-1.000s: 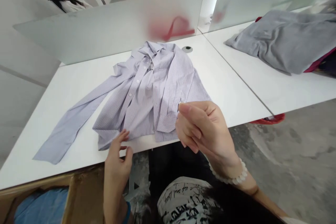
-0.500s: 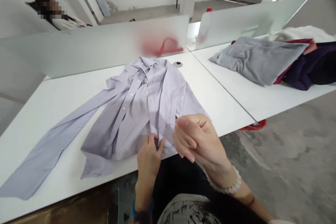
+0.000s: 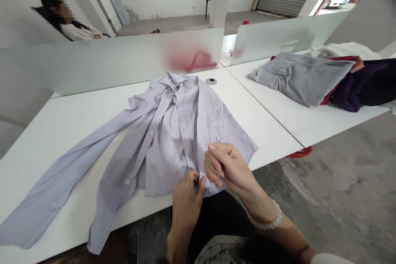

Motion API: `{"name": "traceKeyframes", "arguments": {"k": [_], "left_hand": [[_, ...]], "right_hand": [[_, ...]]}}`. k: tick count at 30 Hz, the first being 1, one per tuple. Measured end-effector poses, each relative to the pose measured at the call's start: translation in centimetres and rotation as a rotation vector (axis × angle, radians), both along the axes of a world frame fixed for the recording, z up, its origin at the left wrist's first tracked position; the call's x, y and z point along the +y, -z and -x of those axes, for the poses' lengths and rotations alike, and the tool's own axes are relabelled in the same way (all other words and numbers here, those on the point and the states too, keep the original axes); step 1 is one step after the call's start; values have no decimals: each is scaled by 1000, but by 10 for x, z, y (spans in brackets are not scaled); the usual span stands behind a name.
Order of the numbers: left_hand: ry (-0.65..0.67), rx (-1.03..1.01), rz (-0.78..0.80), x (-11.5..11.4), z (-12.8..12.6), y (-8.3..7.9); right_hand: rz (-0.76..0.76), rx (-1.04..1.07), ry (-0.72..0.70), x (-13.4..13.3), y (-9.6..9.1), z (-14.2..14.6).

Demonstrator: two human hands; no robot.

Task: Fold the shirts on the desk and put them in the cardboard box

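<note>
A pale purple striped button-up shirt (image 3: 167, 144) lies spread on the white table, its collar toward the divider. One sleeve stretches to the lower left, and a front corner hangs over the near edge. My left hand (image 3: 187, 200) is closed at the near edge, thumb and fingers pinching the sleeve cuff. Just right of it, my right hand (image 3: 227, 169) is closed with curled fingers against the same cuff; the cloth inside its grip is mostly hidden. A pale beaded bracelet (image 3: 272, 218) circles my right wrist.
A heap of folded clothes, with a grey garment (image 3: 303, 76) on top, lies on the right table. Frosted dividers (image 3: 130, 57) run along the back. A person (image 3: 74, 24) sits beyond them at left. A red container (image 3: 301, 152) shows below the table edge.
My left hand has moved right and slightly down, closer to my right hand. The shirt's near part has shifted, and its left front corner now hangs past the table edge. The view has tilted slightly.
</note>
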State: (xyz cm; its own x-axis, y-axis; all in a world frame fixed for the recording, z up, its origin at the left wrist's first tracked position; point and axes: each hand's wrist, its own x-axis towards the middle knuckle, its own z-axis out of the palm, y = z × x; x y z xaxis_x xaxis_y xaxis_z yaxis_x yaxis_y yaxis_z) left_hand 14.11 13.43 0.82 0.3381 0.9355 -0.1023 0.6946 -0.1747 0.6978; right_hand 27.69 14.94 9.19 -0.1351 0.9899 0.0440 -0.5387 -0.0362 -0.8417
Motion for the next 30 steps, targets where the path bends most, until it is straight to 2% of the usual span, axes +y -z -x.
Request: {"name": "traceKeyframes", "arguments": {"k": [3,5,8,10,12,14,16,18,22,24,26,30], "left_hand": [[20,-64,14,-2,-1,2],[-10,-105,11,-1,-3,4],[-76,-102,-50,2,-6,4],[-45,-44,-133,6,-6,1],[28,51,-189,10,-5,-3],[78,154,-211,13,-2,-6],[85,222,-222,17,1,-7],[65,203,-239,20,4,-7],[-112,65,-317,25,24,-4],[-187,94,-388,26,42,-1],[-210,155,-451,23,62,2],[-252,216,-495,14,92,13]], "right_hand": [[19,-109,-32,4,10,1],[-15,-291,-6,7,21,3],[-196,-839,146,10,43,8],[-378,-1236,224,9,58,12],[-534,-1511,216,5,68,17],[-610,-1660,165,2,70,20],[-630,-1726,115,0,66,23],[-648,-1726,60,0,59,24],[-628,-1695,23,-1,54,12],[-532,-1726,32,-7,57,-4],[-482,-1743,-24,-16,64,-21],[-566,-1752,-194,-35,76,-42]]}}
